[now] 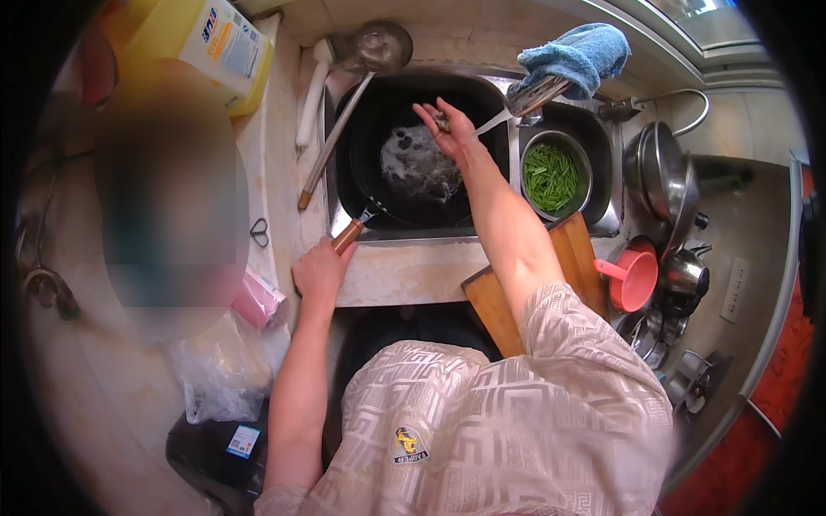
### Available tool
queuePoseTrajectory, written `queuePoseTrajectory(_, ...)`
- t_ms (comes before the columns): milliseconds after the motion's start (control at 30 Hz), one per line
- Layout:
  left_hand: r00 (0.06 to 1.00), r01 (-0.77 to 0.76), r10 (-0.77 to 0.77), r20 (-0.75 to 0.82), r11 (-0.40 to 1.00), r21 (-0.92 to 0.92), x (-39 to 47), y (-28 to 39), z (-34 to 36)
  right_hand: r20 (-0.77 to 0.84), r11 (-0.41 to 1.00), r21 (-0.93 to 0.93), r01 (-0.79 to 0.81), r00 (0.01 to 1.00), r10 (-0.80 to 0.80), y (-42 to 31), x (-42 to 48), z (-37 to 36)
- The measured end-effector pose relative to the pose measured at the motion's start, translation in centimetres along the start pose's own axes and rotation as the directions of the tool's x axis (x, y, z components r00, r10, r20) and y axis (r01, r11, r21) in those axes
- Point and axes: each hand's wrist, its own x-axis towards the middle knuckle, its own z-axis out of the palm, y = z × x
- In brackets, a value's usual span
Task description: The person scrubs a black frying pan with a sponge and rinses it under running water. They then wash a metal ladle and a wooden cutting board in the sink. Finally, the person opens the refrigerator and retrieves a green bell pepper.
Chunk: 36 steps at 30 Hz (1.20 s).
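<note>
My left hand grips the brown wooden handle of a dark wok, which sits in the larger basin of a steel sink. Foamy water lies in the wok's bottom. Over it, my right hand is turned palm up, fingers loosely curled around a small brownish-grey scrap, perhaps a scrubber. Water runs from the tap, wrapped in a blue cloth, onto my right wrist. In the smaller basin, a steel pot holds cut green vegetable pieces.
A long-handled ladle and a white-handled brush lie left of the sink. Scissors and a yellow jug are on the counter. A wooden cutting board leans under my right arm, near a pink dipper and stacked steel bowls.
</note>
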Motion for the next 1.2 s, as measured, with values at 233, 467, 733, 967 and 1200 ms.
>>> queuePoseTrajectory(233, 0.998, -0.042, 0.043, -0.035, 0.999, 0.014, 0.2, 0.1, 0.1, 0.195, 0.996, -0.007, -0.083, 0.977, 0.083, -1.4, 1.8, -2.9)
queuePoseTrajectory(467, 1.0, -0.021, 0.02, -0.024, 1.0, -0.018, 0.0, -0.1, 0.0, -0.222, 0.97, -0.225, -0.093, 0.974, 0.042, 0.9, -3.0, -1.7)
queuePoseTrajectory(733, 1.0, -0.02, 0.02, 0.004, 1.0, -0.017, 0.0, -0.1, 0.0, -0.185, 0.987, 0.156, -0.022, 0.981, 0.051, 1.6, -5.3, -3.2)
queuePoseTrajectory(967, 1.0, -0.024, 0.024, -0.019, 1.0, 0.003, -0.1, -0.1, -0.2, -0.226, 0.992, -0.128, -0.003, 0.974, -0.026, 0.1, -3.8, -0.5)
queuePoseTrajectory(1200, 0.998, -0.067, 0.066, -0.008, 0.997, -0.033, -0.2, 0.5, -0.1, -0.438, 0.82, -0.569, 0.064, 0.82, -0.368, 4.6, 1.2, -8.6)
